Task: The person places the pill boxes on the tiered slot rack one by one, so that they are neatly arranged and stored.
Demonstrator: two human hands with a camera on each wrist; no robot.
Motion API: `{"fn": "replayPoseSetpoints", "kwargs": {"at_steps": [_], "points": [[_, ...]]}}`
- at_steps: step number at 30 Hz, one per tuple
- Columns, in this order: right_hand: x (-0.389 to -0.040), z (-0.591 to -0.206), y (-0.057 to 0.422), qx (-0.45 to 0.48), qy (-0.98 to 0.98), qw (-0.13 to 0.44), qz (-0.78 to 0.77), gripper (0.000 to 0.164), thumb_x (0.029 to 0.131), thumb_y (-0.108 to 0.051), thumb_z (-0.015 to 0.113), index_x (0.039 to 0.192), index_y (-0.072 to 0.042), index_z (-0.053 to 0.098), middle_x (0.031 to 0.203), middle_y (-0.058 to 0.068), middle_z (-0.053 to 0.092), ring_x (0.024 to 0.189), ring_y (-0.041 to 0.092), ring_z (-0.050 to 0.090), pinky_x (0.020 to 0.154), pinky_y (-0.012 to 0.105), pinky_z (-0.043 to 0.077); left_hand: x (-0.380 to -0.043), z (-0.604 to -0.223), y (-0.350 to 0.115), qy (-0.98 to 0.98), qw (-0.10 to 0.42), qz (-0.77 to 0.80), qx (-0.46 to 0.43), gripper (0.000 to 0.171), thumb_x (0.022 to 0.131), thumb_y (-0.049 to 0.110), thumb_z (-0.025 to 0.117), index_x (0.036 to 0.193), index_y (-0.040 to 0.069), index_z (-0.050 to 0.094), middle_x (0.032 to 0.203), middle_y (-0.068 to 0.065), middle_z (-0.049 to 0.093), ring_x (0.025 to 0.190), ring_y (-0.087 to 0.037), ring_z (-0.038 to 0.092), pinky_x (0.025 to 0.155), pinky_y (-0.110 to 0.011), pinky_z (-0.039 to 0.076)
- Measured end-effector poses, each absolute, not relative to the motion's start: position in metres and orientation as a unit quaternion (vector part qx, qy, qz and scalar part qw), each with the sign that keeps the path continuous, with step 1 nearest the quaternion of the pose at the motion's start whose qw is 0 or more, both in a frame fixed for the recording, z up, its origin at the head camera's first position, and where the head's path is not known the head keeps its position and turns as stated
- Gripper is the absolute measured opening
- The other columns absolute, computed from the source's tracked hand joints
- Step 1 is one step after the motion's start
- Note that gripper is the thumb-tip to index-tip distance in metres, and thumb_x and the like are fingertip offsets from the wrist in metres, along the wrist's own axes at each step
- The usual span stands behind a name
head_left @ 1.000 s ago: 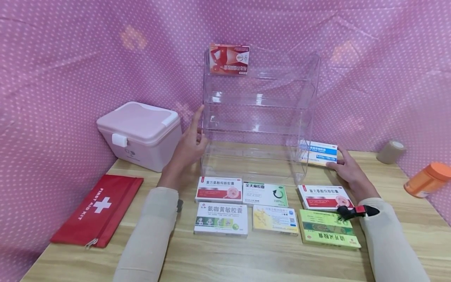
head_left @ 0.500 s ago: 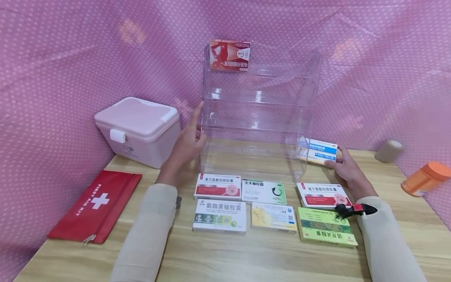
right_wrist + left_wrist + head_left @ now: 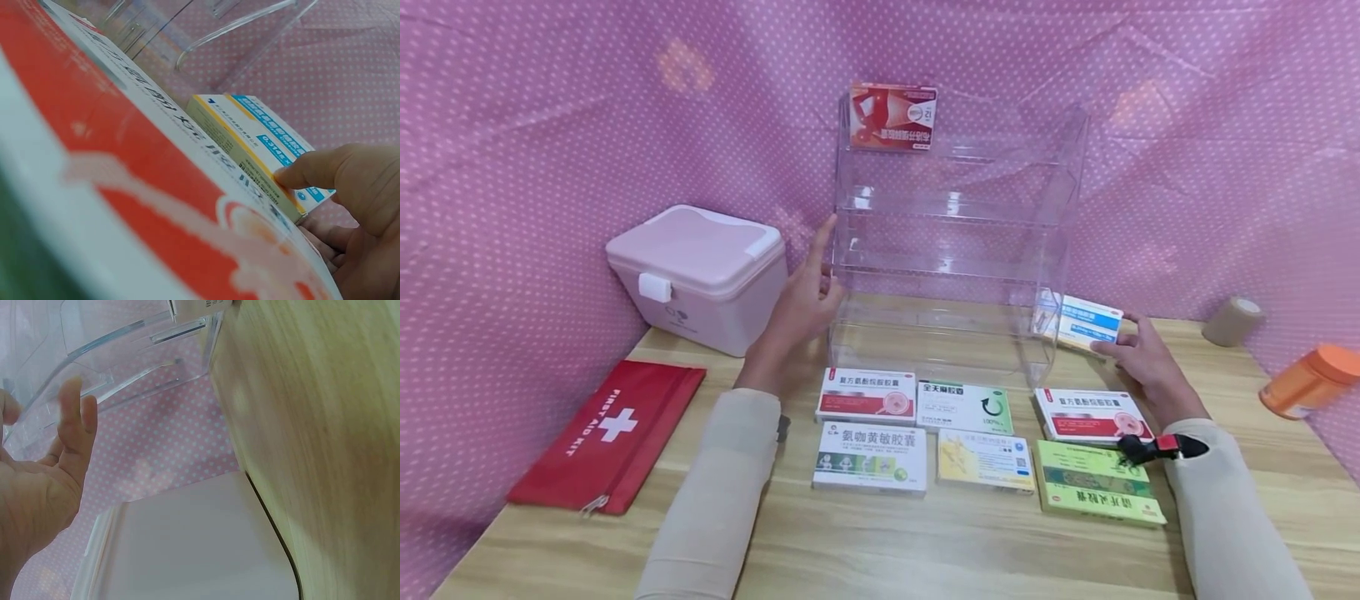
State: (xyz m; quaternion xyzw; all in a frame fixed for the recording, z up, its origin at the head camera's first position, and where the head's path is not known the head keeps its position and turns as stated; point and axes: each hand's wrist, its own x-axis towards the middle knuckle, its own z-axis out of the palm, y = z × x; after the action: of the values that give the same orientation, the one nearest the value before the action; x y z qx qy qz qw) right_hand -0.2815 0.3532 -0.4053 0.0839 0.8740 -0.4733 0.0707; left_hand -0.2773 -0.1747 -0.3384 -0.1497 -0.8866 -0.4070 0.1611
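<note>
A clear tiered display rack stands in the middle of the head view. One red medicine box sits at the left of its top tier. My left hand is at the rack's left side, index finger extended along the edge and the other fingers loosely bent. To the right of the rack, my right hand pinches a white, blue and yellow medicine box by its right end. The right wrist view shows the thumb pressed on that box's edge; its left end overlaps the rack's side panel in the head view.
Several medicine boxes lie in front of the rack, among them a green-yellow box and a white box. A lidded pink case and a red first aid pouch are left. A tape roll and an orange bottle are right.
The blue-and-white box has tilted slightly in my right hand. The left hand stays at the rack's side. The whole head view has shifted a little.
</note>
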Motion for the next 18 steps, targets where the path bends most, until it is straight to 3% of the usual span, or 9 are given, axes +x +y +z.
{"fn": "replayPoseSetpoints", "kwargs": {"at_steps": [7,13,18], "points": [[-0.278,-0.397,0.357,0.079,0.866,0.069,-0.489,0.099,0.104,-0.038,0.070,0.172,-0.009,0.005,0.112,-0.007,0.059,0.090,0.008,0.056,0.075,0.025,0.052,-0.278,-0.339,-0.171,-0.884,0.161,-0.412,-0.152,0.095,0.099,0.014,0.053,0.171,0.052,0.004,0.120,-0.018,0.065,0.100,-0.031,0.065,0.086,-0.051,0.057],[-0.277,-0.391,0.354,0.096,0.847,0.062,-0.519,0.091,0.106,-0.034,0.067,0.172,-0.015,0.008,0.127,0.003,0.055,0.097,0.007,0.063,0.085,0.024,0.059,-0.277,-0.338,-0.171,-0.884,0.154,-0.416,-0.145,0.095,0.100,0.014,0.053,0.170,0.053,0.003,0.128,-0.021,0.066,0.106,-0.033,0.067,0.091,-0.055,0.058],[-0.276,-0.382,0.352,0.092,0.854,0.011,-0.511,0.088,0.106,-0.028,0.067,0.171,-0.009,0.010,0.114,-0.007,0.060,0.090,0.002,0.068,0.082,0.024,0.062,-0.277,-0.338,-0.173,-0.884,0.157,-0.415,-0.145,0.095,0.101,0.012,0.054,0.171,0.052,0.004,0.130,-0.024,0.066,0.106,-0.034,0.067,0.092,-0.056,0.058]]}}
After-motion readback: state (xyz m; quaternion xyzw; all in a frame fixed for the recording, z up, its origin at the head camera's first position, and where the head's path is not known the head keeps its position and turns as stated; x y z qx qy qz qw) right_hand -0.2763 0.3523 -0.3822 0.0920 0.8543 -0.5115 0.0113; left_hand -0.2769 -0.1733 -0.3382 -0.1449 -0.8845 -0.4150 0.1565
